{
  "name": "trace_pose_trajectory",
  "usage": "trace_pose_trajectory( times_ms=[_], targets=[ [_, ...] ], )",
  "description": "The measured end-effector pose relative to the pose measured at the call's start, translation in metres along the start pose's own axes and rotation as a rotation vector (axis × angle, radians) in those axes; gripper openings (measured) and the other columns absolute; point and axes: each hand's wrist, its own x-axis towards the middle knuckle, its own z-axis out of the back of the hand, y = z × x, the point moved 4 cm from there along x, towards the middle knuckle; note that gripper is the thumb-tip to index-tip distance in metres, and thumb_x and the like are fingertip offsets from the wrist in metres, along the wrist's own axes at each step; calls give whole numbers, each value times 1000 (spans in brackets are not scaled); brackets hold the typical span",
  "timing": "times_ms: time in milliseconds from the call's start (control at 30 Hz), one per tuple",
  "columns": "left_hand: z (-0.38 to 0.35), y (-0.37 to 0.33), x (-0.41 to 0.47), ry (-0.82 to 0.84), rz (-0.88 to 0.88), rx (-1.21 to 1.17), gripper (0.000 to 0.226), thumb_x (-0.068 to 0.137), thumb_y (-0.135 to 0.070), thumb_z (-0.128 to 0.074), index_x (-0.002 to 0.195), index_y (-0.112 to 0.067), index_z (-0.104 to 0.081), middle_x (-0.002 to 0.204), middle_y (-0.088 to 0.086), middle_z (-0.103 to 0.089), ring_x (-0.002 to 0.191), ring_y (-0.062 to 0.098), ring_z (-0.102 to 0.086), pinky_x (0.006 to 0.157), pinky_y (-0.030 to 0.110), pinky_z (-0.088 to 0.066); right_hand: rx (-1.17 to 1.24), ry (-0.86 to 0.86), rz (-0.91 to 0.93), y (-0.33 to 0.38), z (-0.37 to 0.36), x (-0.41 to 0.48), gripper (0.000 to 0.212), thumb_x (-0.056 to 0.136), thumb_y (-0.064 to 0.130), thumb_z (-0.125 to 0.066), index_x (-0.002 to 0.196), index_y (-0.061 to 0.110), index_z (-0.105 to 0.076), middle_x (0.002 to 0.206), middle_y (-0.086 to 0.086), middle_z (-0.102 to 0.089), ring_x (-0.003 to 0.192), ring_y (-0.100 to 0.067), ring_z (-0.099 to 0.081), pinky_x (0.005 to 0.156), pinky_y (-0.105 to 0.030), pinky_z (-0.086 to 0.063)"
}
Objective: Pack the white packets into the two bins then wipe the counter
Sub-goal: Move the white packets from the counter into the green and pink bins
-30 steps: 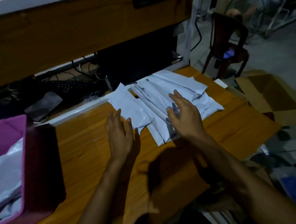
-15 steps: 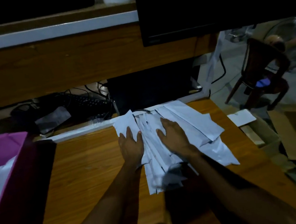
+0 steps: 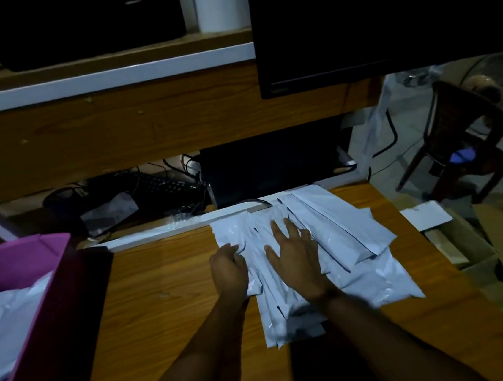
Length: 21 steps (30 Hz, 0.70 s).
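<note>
Wooden counter (image 3: 168, 292) bears heaped white packets (image 3: 352, 242) near its far right edge; the left hand (image 3: 229, 270) grips the heap's left side with curled fingers; the right hand (image 3: 297, 257) presses flat, fingers spread; a pink bin (image 3: 18, 261) at the left edge holds more.

Packets (image 3: 351, 235) on counter (image 3: 168, 292), apparently more in left bin (image 3: 25, 260).

Under the fingers (image 3: 279, 231) of the right hand (image 3: 298, 260), the white packets (image 3: 352, 242) show thin dark edge lines. Left of the fingers of the left hand (image 3: 229, 270), the counter (image 3: 168, 292) is orange-brown wood grain, and farther left the bin (image 3: 21, 258) is magenta-pink. Beyond the fingertips the edge strip (image 3: 161, 230) is white, the keyboard (image 3: 163, 185) and monitor (image 3: 380, 15) black, the chair (image 3: 466, 124) dark brown.
</note>
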Motion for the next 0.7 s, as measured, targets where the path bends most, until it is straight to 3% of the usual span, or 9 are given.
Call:
trace_pose_trajectory(
  times_ms=[167, 333, 467, 700],
  targets=[
    [41, -9, -8, -9, 19, -191, 31, 90, 7, -47, 111, -1, -69, 128, 17, -62, 119, 30, -59, 104, 36, -45, -17, 38, -62, 9, 12, 3, 62, 97, 51, -38, 153, 29, -19, 161, -7, -15, 139, -39, -25, 111, -51, -26],
    [96, -15, -11, 14, -64, -180, 33, 102, -18, -41, 129, -11, -59, 129, 13, -62, 123, 29, -55, 103, 37, -44, 23, -67, -45, 43, 45, -16, 64, 96, 52, -39, 153, 33, -16, 161, -4, -17, 139, -37, -25, 109, -51, -27],
    [140, -22, -10, -32, -304, -174, 39, 102, -8, -41, 140, -10, -50, 150, 13, -42, 144, 24, -30, 117, 39, -29, 34, -190, -33, 77, 83, -32, 64, 96, 51, -43, 152, 29, -20, 160, -5, -20, 138, -40, -26, 106, -52, -33],
    [227, -31, -48, -198, -489, -175, 49, 95, 5, -44, 140, -13, -49, 149, 4, -43, 145, 15, -24, 117, 51, -27, 350, -381, -42, 139, 98, -92, 69, 92, 51, -51, 150, 23, -28, 155, -5, -33, 136, -31, -34, 106, -47, -38]
  ],
)
